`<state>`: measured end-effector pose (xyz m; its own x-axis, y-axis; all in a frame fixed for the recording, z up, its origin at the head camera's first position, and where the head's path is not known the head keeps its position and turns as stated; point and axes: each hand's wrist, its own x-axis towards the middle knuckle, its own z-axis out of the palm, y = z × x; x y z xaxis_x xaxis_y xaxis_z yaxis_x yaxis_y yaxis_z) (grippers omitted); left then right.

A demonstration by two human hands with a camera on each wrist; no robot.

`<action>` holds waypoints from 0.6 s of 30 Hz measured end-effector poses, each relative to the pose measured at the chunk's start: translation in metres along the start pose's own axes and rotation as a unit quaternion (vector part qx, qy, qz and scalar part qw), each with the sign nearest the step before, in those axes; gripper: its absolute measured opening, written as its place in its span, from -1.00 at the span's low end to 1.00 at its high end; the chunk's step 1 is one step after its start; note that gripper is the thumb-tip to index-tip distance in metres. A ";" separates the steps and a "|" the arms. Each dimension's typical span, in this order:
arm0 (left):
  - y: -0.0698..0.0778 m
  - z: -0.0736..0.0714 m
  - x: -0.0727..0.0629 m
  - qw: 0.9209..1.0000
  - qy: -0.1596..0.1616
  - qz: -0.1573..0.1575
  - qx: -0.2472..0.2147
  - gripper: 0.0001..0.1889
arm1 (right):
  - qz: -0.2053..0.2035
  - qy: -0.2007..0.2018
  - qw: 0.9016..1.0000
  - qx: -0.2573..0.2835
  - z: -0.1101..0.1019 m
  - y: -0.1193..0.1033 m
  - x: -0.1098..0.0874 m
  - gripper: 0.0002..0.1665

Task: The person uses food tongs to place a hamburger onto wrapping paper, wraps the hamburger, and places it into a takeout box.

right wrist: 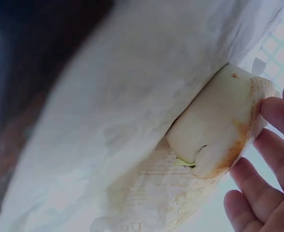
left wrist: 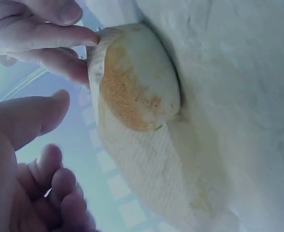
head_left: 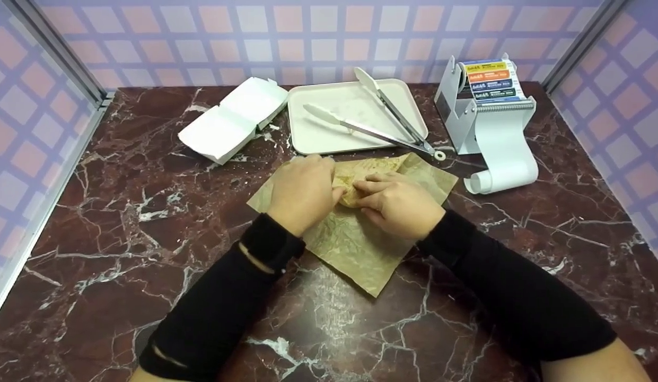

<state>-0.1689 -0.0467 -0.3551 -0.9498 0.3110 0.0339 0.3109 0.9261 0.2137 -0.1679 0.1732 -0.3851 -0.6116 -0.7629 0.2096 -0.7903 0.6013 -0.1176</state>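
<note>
A sheet of brown wrapping paper (head_left: 360,249) lies cornerwise on the table, one part folded over a pale bun (left wrist: 154,67) with an orange-brown patch. A bit of green shows at the bun's edge in the right wrist view. My right hand (head_left: 400,204) touches the folded paper over the bun, its fingers (right wrist: 272,150) extended along the edge. Over the paper's left side is my left hand (head_left: 305,191), thumb toward the bun; in the left wrist view its fingers are loosely bent and hold nothing, thumb apart from the bun.
Behind the paper stands a cream tray (head_left: 313,140) with metal tongs (head_left: 384,135) across it, handle end over its front right corner. An opened white carton (head_left: 228,119) sits to its left, with crumbs nearby. At the right is a label dispenser (head_left: 488,101) with a curled white strip (head_left: 506,154).
</note>
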 end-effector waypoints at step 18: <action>0.002 0.030 0.018 0.996 -0.012 0.079 -0.044 -0.48 | 0.079 -0.002 0.994 0.076 -0.008 0.015 0.004 -0.61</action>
<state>-0.1845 -0.0326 -0.3833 -0.8875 0.4580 0.0499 0.4515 0.8429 0.2926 -0.1823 0.1810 -0.3783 -0.7287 -0.6626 0.1730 -0.6803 0.6713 -0.2943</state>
